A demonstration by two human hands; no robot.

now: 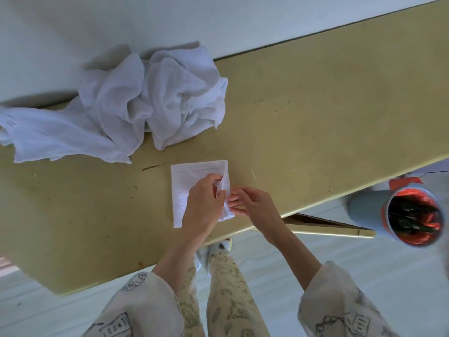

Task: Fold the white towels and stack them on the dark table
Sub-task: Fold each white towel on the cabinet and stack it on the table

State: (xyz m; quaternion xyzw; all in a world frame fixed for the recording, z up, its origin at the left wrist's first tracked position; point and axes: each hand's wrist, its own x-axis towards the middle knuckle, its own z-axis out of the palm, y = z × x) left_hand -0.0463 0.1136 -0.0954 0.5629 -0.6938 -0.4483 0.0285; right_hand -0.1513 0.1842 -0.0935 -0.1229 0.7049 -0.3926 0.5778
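Observation:
A small folded white towel lies flat on the yellowish table near its front edge. My left hand rests over the towel's right half and pinches its right edge between thumb and fingers. Just to the right, my right hand has its fingertips curled at the same edge, touching the cloth. A heap of crumpled white towels sits at the back left of the table, against the wall. One more white towel is spread out to the heap's left.
A grey bin with a red liner stands on the floor to the right of the table. A flat board juts out under the table's front edge. A white wall runs behind the table. My patterned trousers and shoe show below.

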